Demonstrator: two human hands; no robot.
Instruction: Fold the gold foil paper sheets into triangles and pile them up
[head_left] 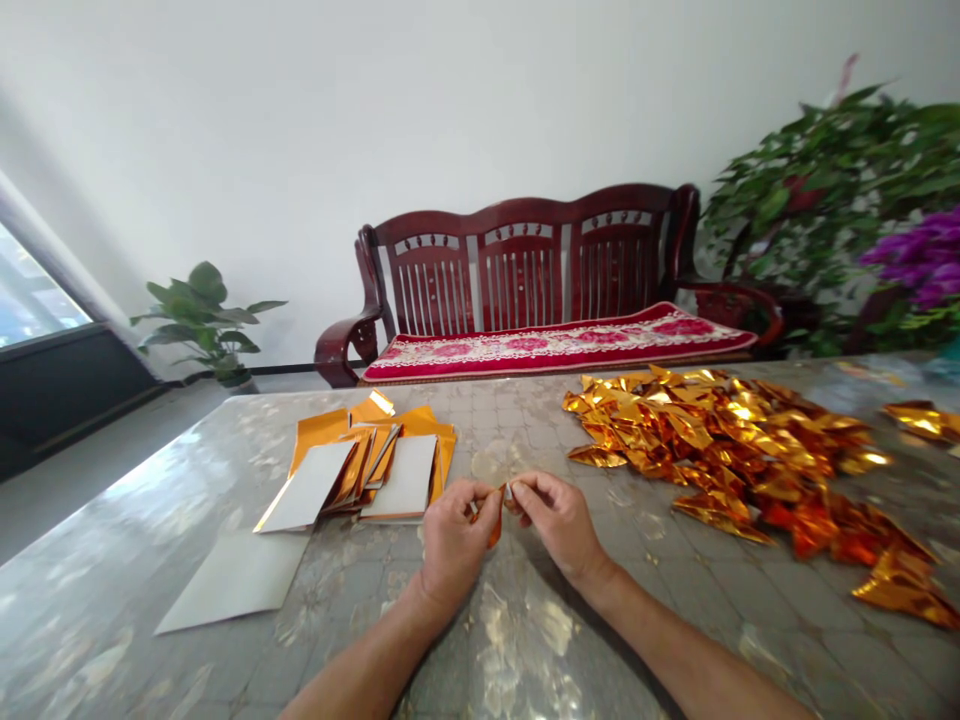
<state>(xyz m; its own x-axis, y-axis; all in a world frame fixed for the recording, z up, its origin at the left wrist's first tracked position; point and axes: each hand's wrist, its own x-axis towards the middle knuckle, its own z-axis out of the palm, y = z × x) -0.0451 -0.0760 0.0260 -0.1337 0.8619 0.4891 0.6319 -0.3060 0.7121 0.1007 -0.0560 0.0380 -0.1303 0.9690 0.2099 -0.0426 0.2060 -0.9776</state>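
My left hand (452, 540) and my right hand (555, 518) meet over the table's middle. Both pinch a small folded piece of gold foil paper (496, 522), which hangs between the fingertips. Just left of my hands lies a loose stack of flat gold sheets (367, 462), some turned white side up. A big heap of folded gold foil pieces (742, 445) spreads to the right of my right hand.
A single white sheet (236, 592) lies near the table's left front. The glossy marble-patterned table (525, 640) carries everything. Behind it stand a dark wooden bench with a red cushion (540, 345), a potted plant (206, 320) at left and foliage with purple flowers (862, 220) at right.
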